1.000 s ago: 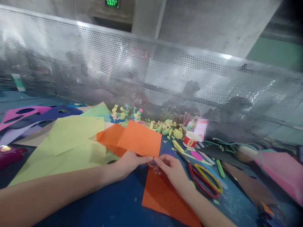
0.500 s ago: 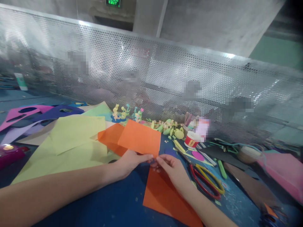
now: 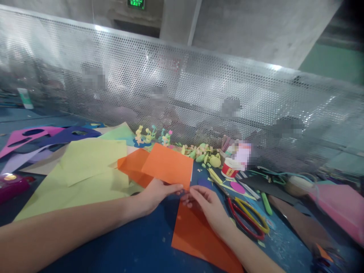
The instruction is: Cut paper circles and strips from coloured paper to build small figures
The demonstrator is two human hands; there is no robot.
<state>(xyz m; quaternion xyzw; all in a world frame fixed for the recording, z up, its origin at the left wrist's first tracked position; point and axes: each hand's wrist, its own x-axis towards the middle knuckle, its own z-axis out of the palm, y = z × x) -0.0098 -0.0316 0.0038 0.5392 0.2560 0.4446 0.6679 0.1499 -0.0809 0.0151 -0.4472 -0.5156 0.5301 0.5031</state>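
An orange sheet of paper (image 3: pixel 170 165) is raised over the table. My left hand (image 3: pixel 155 195) is closed on its lower edge, thumb on top. At the lower right corner, my right hand (image 3: pixel 203 197) pinches the same sheet, with thumb and fingertips almost meeting the left thumb. Behind it to the left is a second orange piece (image 3: pixel 132 165); whether the two are joined I cannot tell. Another orange sheet (image 3: pixel 201 239) lies on the table, partly under my right forearm. Scissors (image 3: pixel 248 214) with one red and one yellow handle lie right of my right hand.
Pale yellow sheets (image 3: pixel 93 163) spread out at the left, near a magenta object (image 3: pixel 14 187). Small paper flowers (image 3: pixel 142 134) stand at the back, before a perforated metal screen (image 3: pixel 182 83). Farther right are a red and white tub (image 3: pixel 229 168), a green-handled tool (image 3: pixel 266 203) and pink paper (image 3: pixel 341 210).
The fingertips of my right hand have shifted very slightly at the sheet's corner. My left hand and the paper stay almost where they were.
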